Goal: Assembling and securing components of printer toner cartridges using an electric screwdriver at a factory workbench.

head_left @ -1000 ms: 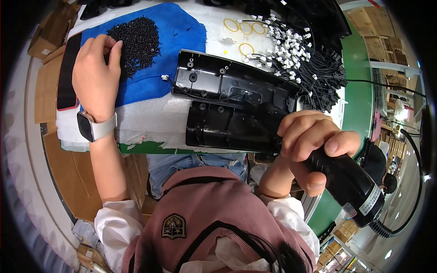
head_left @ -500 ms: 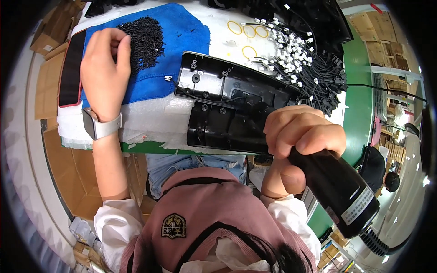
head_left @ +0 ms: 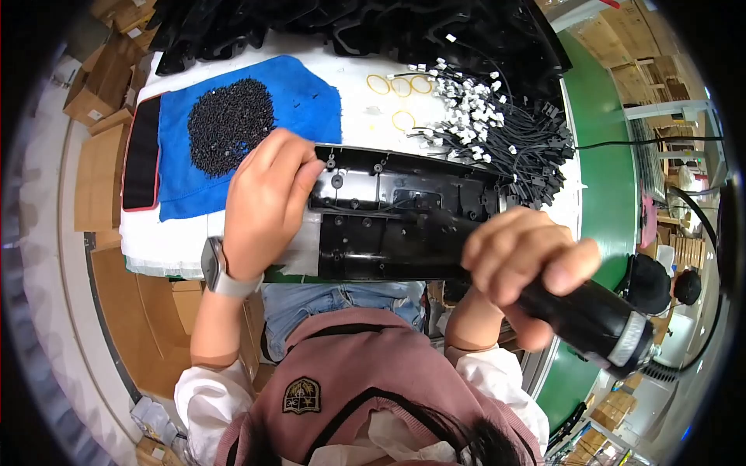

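Note:
My left hand [head_left: 268,202], with a pale-banded watch on the wrist, is closed at the left end of a black plastic housing [head_left: 361,182]. Thumb and fingertips are pinched together by its corner; what they hold, if anything, is hidden. My right hand [head_left: 517,252] is wrapped round a black corded electric screwdriver [head_left: 587,318]. Its front end points left over the housings and blurs into the dark plastic. A second black housing [head_left: 373,245] lies against the near side of the first. A thin black cable runs inside the first one.
A heap of small black screws [head_left: 225,128] lies on a blue cloth [head_left: 307,101], beside a red-edged phone [head_left: 141,159]. White-plugged black cables [head_left: 482,109] pile up at the far right, near yellow rubber bands [head_left: 402,120]. Black plastic parts [head_left: 311,23] line the far edge.
My left hand has moved from the screw heap rightward to the housing's left end. The screwdriver in my right hand has tilted flatter. The whole view has shifted slightly.

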A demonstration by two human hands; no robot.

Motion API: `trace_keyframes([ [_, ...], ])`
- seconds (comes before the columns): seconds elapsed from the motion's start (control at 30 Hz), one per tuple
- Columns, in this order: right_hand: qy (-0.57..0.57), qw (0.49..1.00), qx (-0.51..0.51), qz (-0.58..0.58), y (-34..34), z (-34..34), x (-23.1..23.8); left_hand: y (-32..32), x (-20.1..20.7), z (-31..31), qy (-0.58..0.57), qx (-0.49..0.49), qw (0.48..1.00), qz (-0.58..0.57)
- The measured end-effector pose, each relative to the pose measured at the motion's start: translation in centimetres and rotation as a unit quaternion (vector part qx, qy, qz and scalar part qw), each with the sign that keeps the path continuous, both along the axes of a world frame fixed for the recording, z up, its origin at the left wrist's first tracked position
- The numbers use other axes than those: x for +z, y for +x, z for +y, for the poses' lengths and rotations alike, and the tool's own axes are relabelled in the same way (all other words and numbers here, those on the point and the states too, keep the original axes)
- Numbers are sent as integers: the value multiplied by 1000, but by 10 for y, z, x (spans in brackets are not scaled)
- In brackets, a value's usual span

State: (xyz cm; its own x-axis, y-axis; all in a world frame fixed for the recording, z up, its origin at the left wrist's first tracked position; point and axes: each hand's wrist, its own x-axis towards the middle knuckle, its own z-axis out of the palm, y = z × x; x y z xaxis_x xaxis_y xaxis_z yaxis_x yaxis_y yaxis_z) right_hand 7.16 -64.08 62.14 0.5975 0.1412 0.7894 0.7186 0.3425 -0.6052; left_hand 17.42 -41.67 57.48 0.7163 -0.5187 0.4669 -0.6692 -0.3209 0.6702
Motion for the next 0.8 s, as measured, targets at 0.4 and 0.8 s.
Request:
trace_keyframes([
  [0.4,236,969,-33,-64,-30,-9,8,-57,26,-28,-96,-213,942,239],
  [0.8,213,976,-24,-42,-41,-16,4,-64,23,-37,-73,-193,944,258],
])
